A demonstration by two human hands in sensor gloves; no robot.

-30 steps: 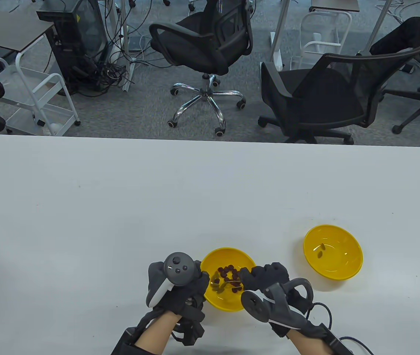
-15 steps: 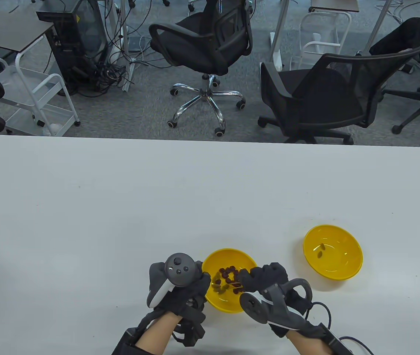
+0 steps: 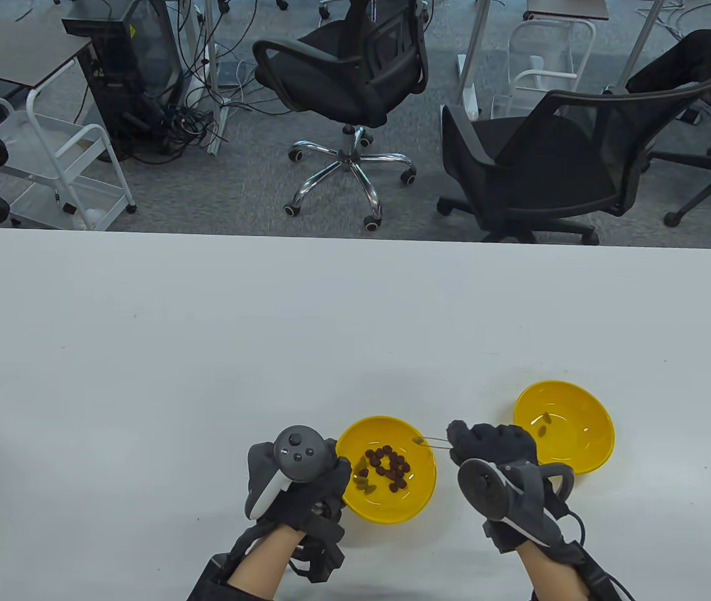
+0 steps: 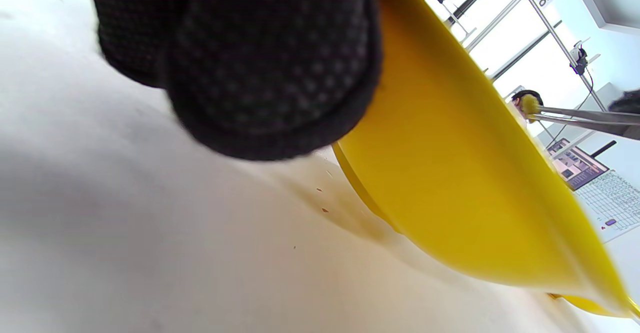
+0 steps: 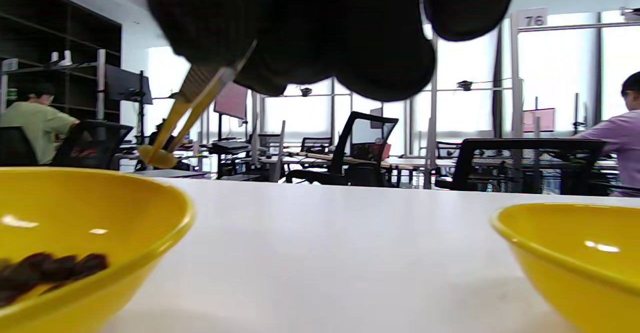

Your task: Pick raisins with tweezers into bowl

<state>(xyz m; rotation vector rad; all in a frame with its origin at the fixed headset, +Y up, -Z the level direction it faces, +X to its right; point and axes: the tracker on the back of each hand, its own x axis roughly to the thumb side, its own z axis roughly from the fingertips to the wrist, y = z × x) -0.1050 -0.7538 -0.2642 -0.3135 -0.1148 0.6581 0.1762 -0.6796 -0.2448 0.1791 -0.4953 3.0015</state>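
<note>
Evidently to clear the rim, the right hand (image 3: 493,446) pinches the tweezers (image 3: 435,442), tips pressed on a raisin (image 3: 418,441), while the left hand (image 3: 295,485) grips the near bowl (image 3: 424,494) steady.

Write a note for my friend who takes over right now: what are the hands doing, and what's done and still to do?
Left hand holds the left bowl by its rim.
Right hand pinches the tweezers, a golden raisin in their tips, above the left bowl's right rim.
Left bowl: many dark and golden raisins. Right bowl: two raisins.
Left: carry this raisin right, drop it in, then likely pick more.
</note>
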